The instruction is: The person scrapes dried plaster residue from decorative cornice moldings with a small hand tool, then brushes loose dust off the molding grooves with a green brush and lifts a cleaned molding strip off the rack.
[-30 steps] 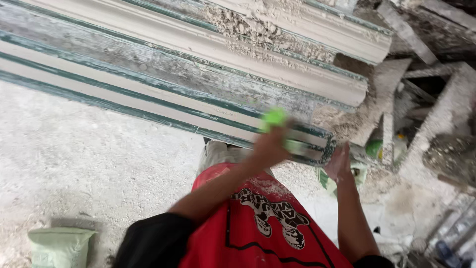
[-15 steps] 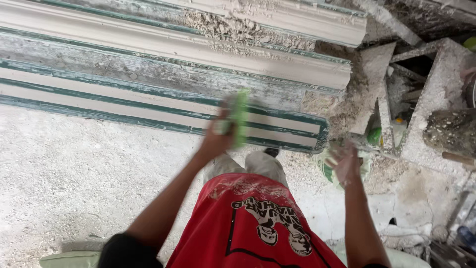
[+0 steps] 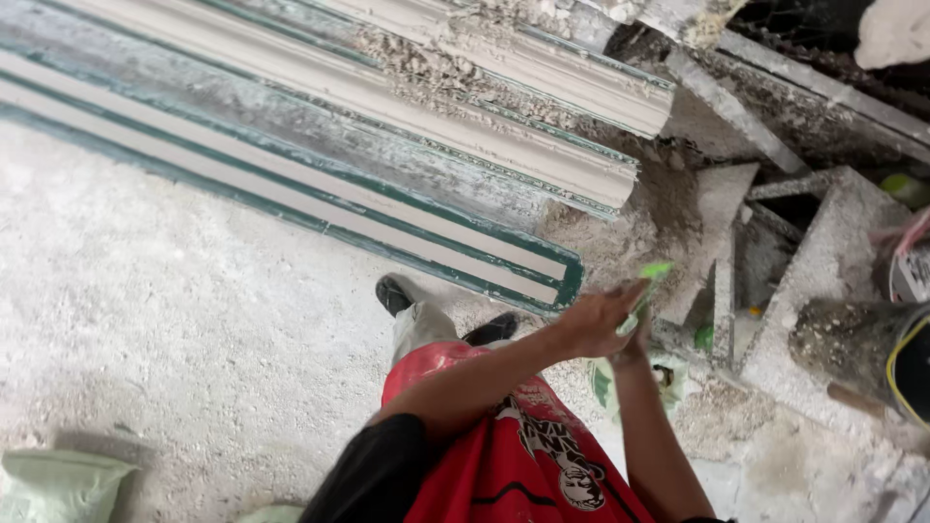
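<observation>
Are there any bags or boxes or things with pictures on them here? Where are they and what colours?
Pale green sack: bottom left corner on the dusty floor, soft and slumped.
Green and white bag: on the floor just behind the two hands, crumpled, partly hidden.
Container with a label: right edge, white with a pink-red rim, only partly seen.
Shirt print: on the person's red shirt, a black and white picture.
No screens or signs show.

A pale green sack (image 3: 58,476) lies bottom left; a green-and-white bag (image 3: 668,380) sits beneath the forearms.
</observation>
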